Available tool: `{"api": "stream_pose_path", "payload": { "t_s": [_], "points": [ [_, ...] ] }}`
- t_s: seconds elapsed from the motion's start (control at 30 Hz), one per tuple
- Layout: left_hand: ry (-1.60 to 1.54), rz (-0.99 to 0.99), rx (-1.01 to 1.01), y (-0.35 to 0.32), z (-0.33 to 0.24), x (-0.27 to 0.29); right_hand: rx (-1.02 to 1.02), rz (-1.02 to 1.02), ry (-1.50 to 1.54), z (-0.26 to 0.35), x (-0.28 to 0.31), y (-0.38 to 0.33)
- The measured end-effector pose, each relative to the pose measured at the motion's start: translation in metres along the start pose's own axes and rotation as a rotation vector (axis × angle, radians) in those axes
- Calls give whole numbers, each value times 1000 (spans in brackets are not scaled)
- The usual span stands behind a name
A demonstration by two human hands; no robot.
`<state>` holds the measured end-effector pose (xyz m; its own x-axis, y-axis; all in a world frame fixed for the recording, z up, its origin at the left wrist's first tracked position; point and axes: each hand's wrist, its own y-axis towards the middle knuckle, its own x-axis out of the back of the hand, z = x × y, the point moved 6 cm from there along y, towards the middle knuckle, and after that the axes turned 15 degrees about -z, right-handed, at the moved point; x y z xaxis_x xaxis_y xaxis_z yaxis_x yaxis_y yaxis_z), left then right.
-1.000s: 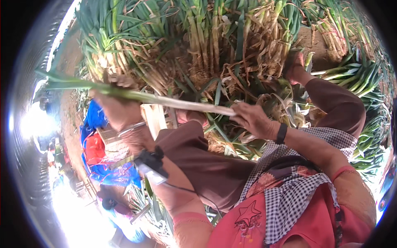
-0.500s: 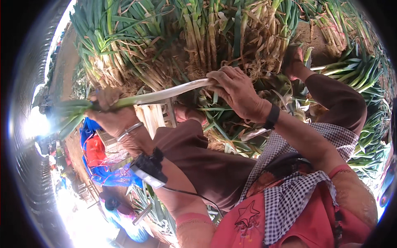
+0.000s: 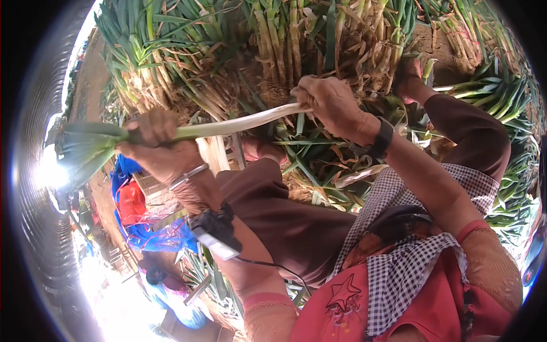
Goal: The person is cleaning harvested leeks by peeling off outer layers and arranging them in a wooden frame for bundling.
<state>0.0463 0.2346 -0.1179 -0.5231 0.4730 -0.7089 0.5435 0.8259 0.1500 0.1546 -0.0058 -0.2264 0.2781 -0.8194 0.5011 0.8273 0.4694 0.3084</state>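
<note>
Leek [image 3: 245, 123] held both ends, likely for steadiness: left hand [image 3: 164, 153] wraps leafy end, right hand [image 3: 336, 106] pinches pale end; upright bundles [image 3: 293, 48] beyond leek.

Looked down from the wearer's head, in wide fisheye, near above the left hand [image 3: 164, 155] and right hand [image 3: 335, 107].

The leek stalk [image 3: 245, 122] is white, its leaves [image 3: 88, 145] green; the trousers [image 3: 302, 228] are brown, the shirt [image 3: 424, 310] red, the cloth [image 3: 393, 279] black-and-white checked, the wristband [image 3: 381, 140] black.
</note>
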Motion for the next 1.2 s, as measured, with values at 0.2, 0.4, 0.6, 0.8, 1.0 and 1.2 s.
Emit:
{"api": "stream_pose_path", "payload": {
  "t_s": [0.2, 0.4, 0.6, 0.8, 1.0, 1.2],
  "points": [
    [40, -308, 32, -32, 46, -17, 242, -318, 179, 78, -6, 4],
    [117, -216, 124, -47, 65, -32, 43, -107, 388, 46, -36, 20],
    [-188, 301, 447, -52, 63, -57, -312, 401, 824, 25, -48, 12],
    [-268, 353, 424, -42, 50, -58, -795, -52, 1081, -63, 21, -8],
    [-255, 335, 388, -39, 45, -58, 106, -180, 165, 5, 58, -27],
    [-249, 203, 316, -32, 47, -41, 296, -123, 47, 38, 46, -48]
  ]
}}
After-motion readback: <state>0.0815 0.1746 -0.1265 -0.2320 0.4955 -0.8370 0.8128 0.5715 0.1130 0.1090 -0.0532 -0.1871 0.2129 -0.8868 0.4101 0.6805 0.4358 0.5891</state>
